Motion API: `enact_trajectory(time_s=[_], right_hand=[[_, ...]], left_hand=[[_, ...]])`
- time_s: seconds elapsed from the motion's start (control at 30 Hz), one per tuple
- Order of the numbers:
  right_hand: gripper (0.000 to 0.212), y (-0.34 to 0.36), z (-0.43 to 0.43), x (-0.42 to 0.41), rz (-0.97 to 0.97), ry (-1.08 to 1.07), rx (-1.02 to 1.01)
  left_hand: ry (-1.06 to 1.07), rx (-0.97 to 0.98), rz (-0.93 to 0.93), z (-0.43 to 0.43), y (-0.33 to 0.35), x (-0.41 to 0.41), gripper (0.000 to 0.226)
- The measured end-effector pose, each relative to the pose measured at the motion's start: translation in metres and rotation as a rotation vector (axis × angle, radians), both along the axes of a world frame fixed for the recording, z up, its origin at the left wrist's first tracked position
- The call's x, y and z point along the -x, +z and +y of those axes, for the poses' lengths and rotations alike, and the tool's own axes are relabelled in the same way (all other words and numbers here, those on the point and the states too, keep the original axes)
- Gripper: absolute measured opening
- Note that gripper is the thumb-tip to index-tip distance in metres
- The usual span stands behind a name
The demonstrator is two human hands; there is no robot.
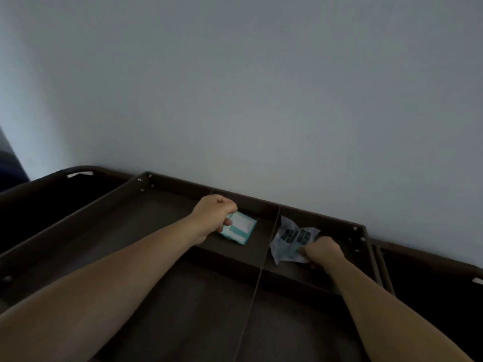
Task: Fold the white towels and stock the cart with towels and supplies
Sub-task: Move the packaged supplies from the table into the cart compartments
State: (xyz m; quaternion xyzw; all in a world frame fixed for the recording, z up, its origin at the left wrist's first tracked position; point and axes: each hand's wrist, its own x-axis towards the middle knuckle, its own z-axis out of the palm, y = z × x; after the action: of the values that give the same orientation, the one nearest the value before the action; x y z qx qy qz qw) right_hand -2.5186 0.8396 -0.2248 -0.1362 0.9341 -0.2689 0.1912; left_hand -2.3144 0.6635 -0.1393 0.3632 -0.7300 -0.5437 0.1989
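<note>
Head view catches supply stocking: left hand (213, 214) grips a teal packet (241, 228), right hand (324, 250) seemingly a plastic bag (292, 236); next, release both in the cart (180, 180).

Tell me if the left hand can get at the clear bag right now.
Probably not yet: the left hand grips the teal packet, and the right hand holds the clear bag. Only a low divider stands between the compartments, so the path itself looks free.
</note>
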Motion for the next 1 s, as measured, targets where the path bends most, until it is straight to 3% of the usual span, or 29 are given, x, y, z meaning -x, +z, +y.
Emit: enact_trajectory(time_s=[0.1,0.2,0.33,0.6,0.73,0.83,1.0], right_hand=[[0.018,0.001,-0.004,-0.004,0.011,0.036,-0.092],[0.039,0.018,-0.006,-0.016,0.023,0.082,-0.215],[0.063,0.062,-0.033,-0.057,0.358,0.065,-0.268],[0.070,0.096,-0.169,-0.275,0.429,0.583,-0.176],[0.080,0.097,-0.232,-0.391,0.400,0.787,-0.098],[0.079,0.097,-0.272,-0.465,0.424,0.923,-0.033],[0.075,0.095,-0.334,-0.561,0.525,1.118,-0.040]], left_hand=[[0.062,0.049,-0.020,-0.004,0.002,-0.033,0.010],[0.112,0.110,-0.029,-0.014,0.009,-0.068,0.006],[0.151,0.220,-0.038,-0.037,0.017,-0.121,0.012],[0.225,0.275,-0.153,-0.101,0.004,-0.308,0.022],[0.256,0.408,-0.368,-0.141,0.003,-0.435,0.051],[0.349,0.488,-0.529,-0.165,-0.001,-0.517,0.038],[0.494,0.424,-0.601,-0.205,-0.027,-0.617,0.050]])
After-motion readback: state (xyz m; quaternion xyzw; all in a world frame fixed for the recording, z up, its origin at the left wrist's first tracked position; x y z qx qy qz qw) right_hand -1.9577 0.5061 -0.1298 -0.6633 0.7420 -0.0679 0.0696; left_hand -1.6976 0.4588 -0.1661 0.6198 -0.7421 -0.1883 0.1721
